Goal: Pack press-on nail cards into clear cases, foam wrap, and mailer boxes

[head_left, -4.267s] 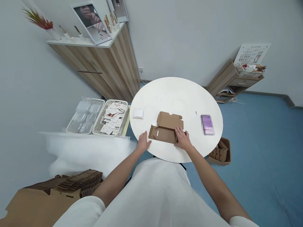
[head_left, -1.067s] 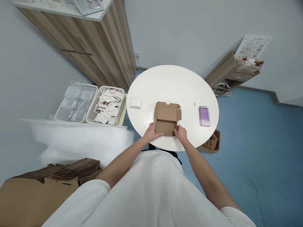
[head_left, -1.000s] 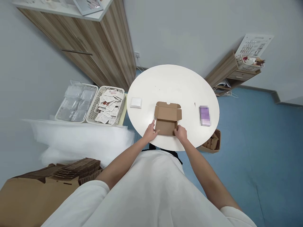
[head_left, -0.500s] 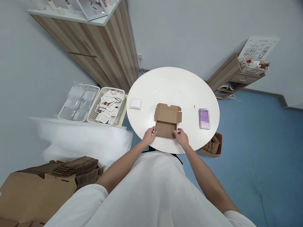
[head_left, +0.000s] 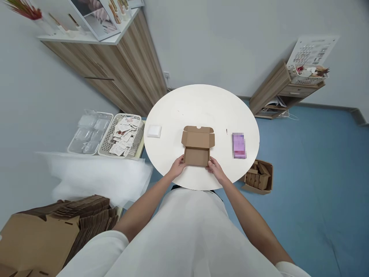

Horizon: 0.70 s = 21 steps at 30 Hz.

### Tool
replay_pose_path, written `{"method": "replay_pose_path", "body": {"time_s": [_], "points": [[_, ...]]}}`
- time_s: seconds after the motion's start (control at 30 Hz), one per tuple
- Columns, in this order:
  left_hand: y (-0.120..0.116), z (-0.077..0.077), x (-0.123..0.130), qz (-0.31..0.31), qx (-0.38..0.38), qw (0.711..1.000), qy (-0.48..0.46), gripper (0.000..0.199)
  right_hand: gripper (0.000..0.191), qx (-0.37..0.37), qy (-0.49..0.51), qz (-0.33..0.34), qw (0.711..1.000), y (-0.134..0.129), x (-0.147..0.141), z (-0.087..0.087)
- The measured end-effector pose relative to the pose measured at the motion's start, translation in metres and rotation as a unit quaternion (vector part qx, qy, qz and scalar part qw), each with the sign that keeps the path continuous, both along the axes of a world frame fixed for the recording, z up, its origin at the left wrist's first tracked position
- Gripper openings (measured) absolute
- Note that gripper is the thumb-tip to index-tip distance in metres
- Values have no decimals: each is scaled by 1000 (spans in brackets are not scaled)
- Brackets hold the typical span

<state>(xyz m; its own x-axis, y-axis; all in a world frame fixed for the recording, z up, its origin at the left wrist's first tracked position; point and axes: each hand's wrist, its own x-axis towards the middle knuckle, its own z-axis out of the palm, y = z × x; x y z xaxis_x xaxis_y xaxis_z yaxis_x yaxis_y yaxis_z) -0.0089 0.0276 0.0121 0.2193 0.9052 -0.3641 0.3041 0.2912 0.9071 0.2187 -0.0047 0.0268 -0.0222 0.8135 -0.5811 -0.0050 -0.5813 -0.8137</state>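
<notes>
A brown cardboard box (head_left: 197,157) stands on the white round table (head_left: 201,102), its lid folded up and back, away from me. Nothing lies inside the box. My left hand (head_left: 178,167) grips its left wall near the front corner. At the right front corner, my right hand (head_left: 215,169) holds the box with thumb and fingers. A small white packet (head_left: 154,131) lies at the table's left side. Toward the right edge is a purple item (head_left: 239,146), blurred by pixelation.
Left of the table are a basket of printed cards (head_left: 123,135), a basket of clear plastic cases (head_left: 91,132), white sheeting (head_left: 98,173) and stacked flat cardboard (head_left: 40,238). A carton of small boxes (head_left: 258,177) sits on the floor at right. Cabinets stand behind.
The camera view has shifted a little. My hands stay at the two sides of the box, and the right fingers now sit outside its corner rather than over the edge.
</notes>
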Motion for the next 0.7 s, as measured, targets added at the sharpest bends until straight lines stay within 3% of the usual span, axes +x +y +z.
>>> {"method": "replay_pose_path", "body": {"time_s": [0.13, 0.4, 0.53, 0.7], "points": [[8, 1, 16, 14, 12, 1000, -16, 55, 64, 11, 21, 5, 1000, 7, 13, -7], [7, -6, 17, 53, -22, 998, 17, 64, 67, 39, -3, 29, 999, 9, 15, -16], [2, -9, 12, 63, -60, 994, 59, 68, 68, 71, -115, 23, 991, 4, 17, -22], [7, -11, -11, 62, -40, 993, 90, 57, 58, 162, -280, -74, 943, -1, 6, -16]]}}
